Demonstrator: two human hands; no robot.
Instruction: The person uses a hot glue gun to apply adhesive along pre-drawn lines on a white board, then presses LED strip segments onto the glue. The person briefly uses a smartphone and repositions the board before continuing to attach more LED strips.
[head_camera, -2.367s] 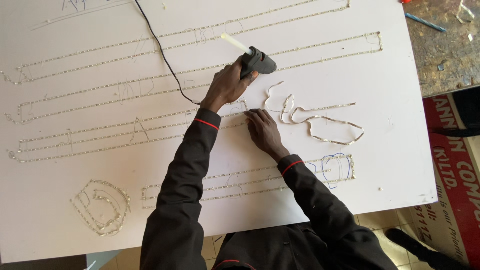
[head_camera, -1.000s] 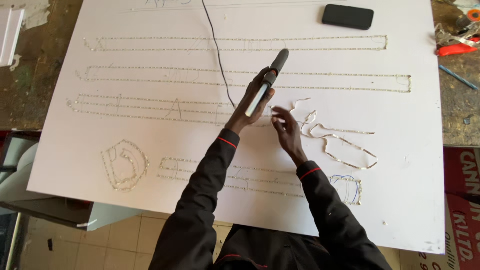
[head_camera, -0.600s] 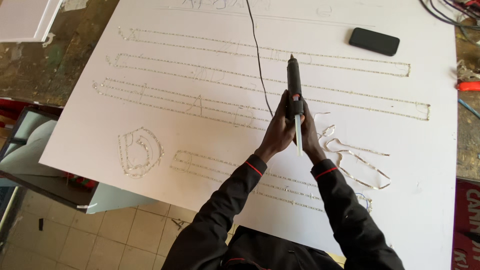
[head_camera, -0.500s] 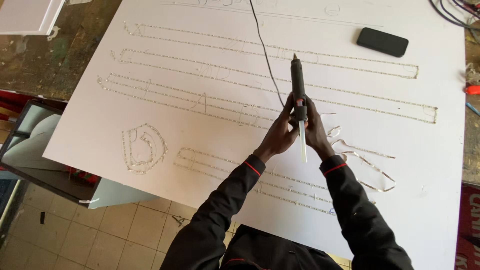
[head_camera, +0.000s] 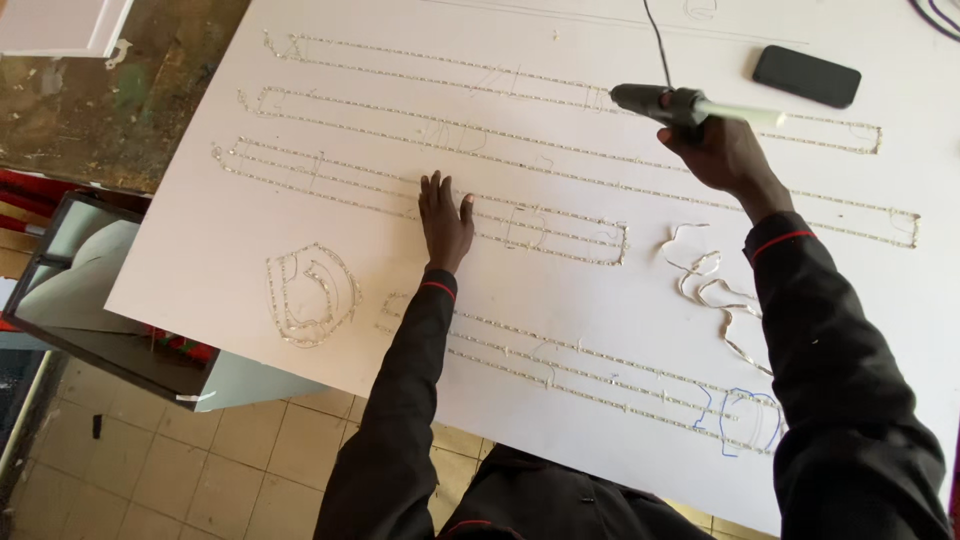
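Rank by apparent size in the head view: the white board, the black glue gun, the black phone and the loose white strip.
1. White board, by far largest.
2. Loose white strip.
3. Black glue gun and black phone: about alike, so unranked; the right hand hides part of the gun.

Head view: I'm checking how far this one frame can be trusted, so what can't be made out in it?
- Glue gun: trigger and grip hidden by the right hand.
- Its cord: cut off by the top edge.
- White board: right side runs out of frame; near edge hidden by the sleeves.
- Strip under the left hand: covered by the palm.
- Pencil marks: too faint to tell.
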